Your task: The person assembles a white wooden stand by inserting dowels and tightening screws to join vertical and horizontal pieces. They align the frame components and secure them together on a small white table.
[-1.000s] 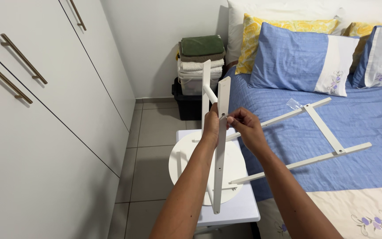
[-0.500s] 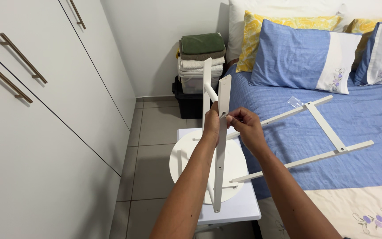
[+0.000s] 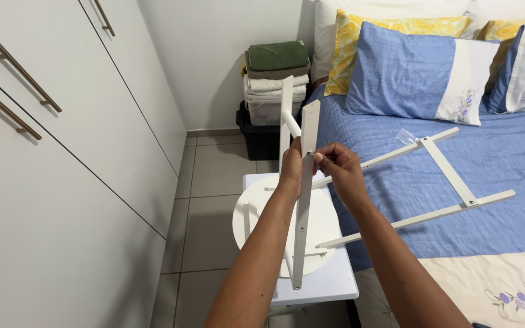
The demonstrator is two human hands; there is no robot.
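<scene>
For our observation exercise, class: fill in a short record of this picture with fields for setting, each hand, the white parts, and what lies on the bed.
Setting: bedroom, white wardrobe on the left, tiled floor
Left hand: closed grip on an upright white slat
Right hand: fingertips pinched at the slat's upper part; what they pinch is too small to tell
Below the hands: round white panel on a small white table
On the bed: white ladder-like frame, small clear plastic bag, pillows
Corner: folded towels stacked on a bin

We look down from head height, close over our left hand (image 3: 291, 167) and right hand (image 3: 338, 170), facing the bed (image 3: 505, 158) and wardrobe doors (image 3: 62, 182).
</scene>
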